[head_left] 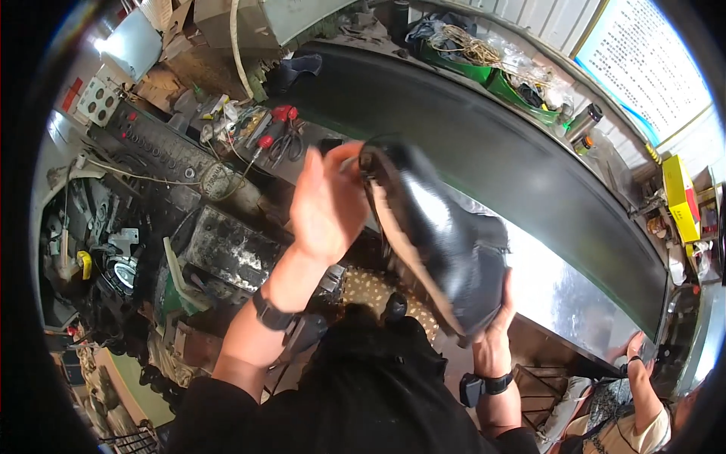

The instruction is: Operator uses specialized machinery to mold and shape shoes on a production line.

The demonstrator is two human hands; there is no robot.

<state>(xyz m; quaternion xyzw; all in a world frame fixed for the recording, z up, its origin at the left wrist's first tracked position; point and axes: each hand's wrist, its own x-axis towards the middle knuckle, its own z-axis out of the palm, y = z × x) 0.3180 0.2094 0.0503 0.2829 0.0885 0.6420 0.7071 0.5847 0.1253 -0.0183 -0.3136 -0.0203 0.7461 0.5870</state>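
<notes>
I hold a black leather shoe upper (pixel 442 234) up in front of me, its tan inner edge facing left. My left hand (pixel 327 200) grips its toe end, fingers curled over the top. My right hand (pixel 495 329) clasps the heel end from below. Both wrists wear black bands. The piece is slightly blurred from motion.
A dark conveyor belt (pixel 484 144) with a shiny metal side (pixel 560 295) curves past on the right. A grimy machine (pixel 174 197) with tools and red-handled scissors (pixel 276 132) stands left. Green trays (pixel 522 94) sit beyond the belt. Another person's hand (pixel 634 349) rests at the belt's lower right.
</notes>
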